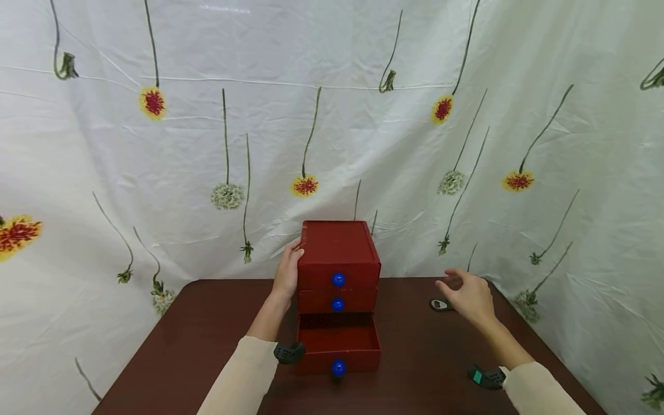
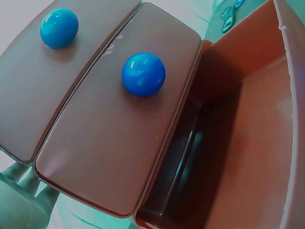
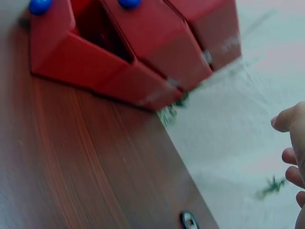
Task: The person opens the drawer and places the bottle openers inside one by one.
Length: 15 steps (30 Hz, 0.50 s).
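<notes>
A red drawer cabinet [image 1: 339,245] with blue round knobs stands on the dark brown table. Its lowest drawer [image 1: 339,361] is pulled out, and the inside looks bare; the two drawers above are closed. My left hand [image 1: 286,274] lies against the cabinet's upper left side, its fingers partly hidden behind the side in the left wrist view. Off to the right, my right hand [image 1: 471,297] hovers with loosely bent fingers and holds nothing. Beside and below it lies a small black oval item [image 1: 438,305] with a pale metal centre, resembling a bottle opener.
The brown table [image 1: 218,346] ends close behind the cabinet. A white cloth [image 1: 332,144] printed with flowers hangs along the back and sides. A dark band is on each wrist.
</notes>
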Each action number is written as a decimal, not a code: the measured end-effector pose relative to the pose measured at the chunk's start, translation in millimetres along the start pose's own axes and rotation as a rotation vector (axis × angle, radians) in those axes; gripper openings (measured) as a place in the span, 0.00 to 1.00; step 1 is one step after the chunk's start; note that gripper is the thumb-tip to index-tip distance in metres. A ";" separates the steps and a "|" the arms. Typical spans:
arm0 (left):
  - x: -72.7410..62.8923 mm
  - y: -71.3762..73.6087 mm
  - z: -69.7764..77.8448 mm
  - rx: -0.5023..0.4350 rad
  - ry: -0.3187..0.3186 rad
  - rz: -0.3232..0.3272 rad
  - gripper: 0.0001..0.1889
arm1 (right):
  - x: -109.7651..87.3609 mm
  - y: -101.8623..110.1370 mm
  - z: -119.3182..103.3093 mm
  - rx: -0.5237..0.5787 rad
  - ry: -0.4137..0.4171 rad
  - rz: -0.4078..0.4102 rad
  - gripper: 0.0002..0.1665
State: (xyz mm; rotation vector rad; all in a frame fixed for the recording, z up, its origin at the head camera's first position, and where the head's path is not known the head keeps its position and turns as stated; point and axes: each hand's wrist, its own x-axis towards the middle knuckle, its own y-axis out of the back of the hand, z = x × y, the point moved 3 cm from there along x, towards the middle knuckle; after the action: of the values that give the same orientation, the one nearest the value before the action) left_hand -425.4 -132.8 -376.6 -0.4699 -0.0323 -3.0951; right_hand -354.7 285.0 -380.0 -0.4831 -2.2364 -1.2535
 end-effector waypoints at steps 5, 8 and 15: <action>0.5 -0.9 -1.3 -0.001 0.004 0.000 0.29 | -1.4 3.8 27.7 -0.007 -0.098 -0.081 0.30; 0.6 -0.7 -0.9 -0.006 0.001 -0.001 0.29 | -4.0 2.4 43.3 0.007 -0.141 -0.114 0.32; 1.3 1.8 -0.4 -0.014 0.011 -0.014 0.29 | -16.6 -10.5 80.4 0.039 -0.199 -0.172 0.35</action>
State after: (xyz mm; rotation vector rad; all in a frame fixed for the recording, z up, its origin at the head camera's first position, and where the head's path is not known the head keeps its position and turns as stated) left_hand -426.7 -134.7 -376.6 -0.4557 -0.0141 -3.1137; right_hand -368.8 348.0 -431.7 -0.4249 -2.5102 -1.2930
